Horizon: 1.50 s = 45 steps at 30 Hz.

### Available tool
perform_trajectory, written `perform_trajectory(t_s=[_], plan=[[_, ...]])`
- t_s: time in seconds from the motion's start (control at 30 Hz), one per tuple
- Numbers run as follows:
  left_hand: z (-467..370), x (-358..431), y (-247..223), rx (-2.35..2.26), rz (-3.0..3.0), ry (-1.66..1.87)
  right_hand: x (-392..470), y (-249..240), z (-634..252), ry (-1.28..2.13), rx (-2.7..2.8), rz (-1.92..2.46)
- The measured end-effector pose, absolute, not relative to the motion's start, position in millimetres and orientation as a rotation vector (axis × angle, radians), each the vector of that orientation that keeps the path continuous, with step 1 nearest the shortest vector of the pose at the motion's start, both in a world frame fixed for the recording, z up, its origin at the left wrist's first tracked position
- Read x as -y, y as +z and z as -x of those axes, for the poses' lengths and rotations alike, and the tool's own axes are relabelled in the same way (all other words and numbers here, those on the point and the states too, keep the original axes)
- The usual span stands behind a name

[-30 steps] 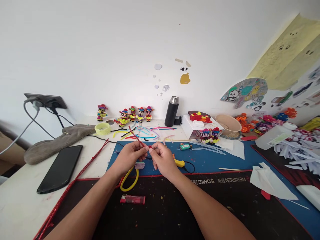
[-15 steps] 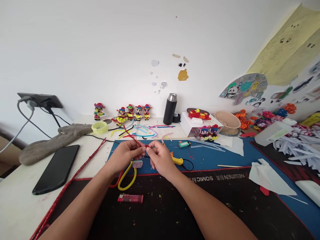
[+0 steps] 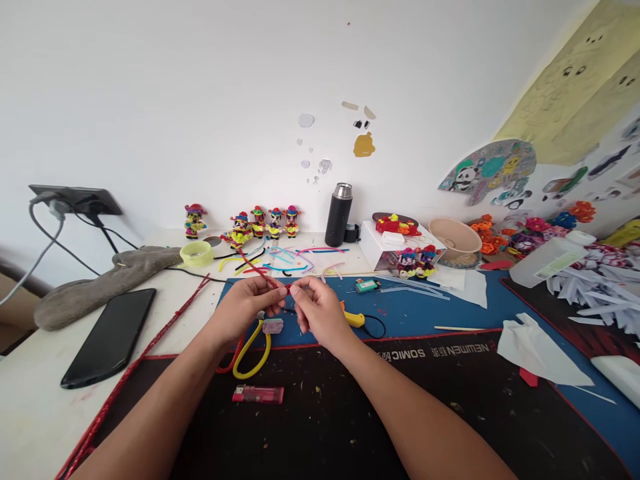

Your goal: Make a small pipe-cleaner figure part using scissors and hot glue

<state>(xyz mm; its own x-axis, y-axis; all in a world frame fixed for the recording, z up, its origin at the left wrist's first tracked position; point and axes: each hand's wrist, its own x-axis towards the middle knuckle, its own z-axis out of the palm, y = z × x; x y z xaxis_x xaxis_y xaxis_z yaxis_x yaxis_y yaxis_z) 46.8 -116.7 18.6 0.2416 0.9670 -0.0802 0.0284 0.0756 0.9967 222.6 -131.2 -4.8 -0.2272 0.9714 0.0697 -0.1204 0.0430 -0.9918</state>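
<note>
Between my two hands is a thin red pipe cleaner (image 3: pixel 256 268), its free end pointing up and to the left. My left hand (image 3: pixel 250 308) pinches it between thumb and fingers. Thumb and forefinger of my right hand (image 3: pixel 316 305) close on its other end, close beside the left fingertips; the small worked part there is mostly hidden. Below my left hand lie scissors with a yellow and a red handle loop (image 3: pixel 253 355). A yellow-handled tool (image 3: pixel 355 320) with a black cord rests beyond my right wrist.
A pink lighter (image 3: pixel 259 395) lies on the black mat (image 3: pixel 310 440). Long red pipe cleaners (image 3: pixel 150 350) and a phone (image 3: pixel 110 338) are at left. Small pipe-cleaner figures (image 3: pixel 257 222), a black flask (image 3: pixel 339 215) and a white box (image 3: pixel 373 250) stand along the wall.
Both hands keep their pinch on the red pipe cleaner and have barely shifted. The whole view has moved slightly.
</note>
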Motion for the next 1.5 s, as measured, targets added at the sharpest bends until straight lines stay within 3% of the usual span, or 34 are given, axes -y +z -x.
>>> perform_trajectory(t_s=[0.5, 1.5], plan=[[-41.0, 115.9, 18.4, -1.004, -1.249, 0.892, 127.7, 0.3, -225.1, 1.474, 1.090, 0.986], [-43.8, 117.6, 19.4, -1.048, -1.400, 0.888, 130.2, 0.8, -224.0, 1.516, 1.143, 0.983]])
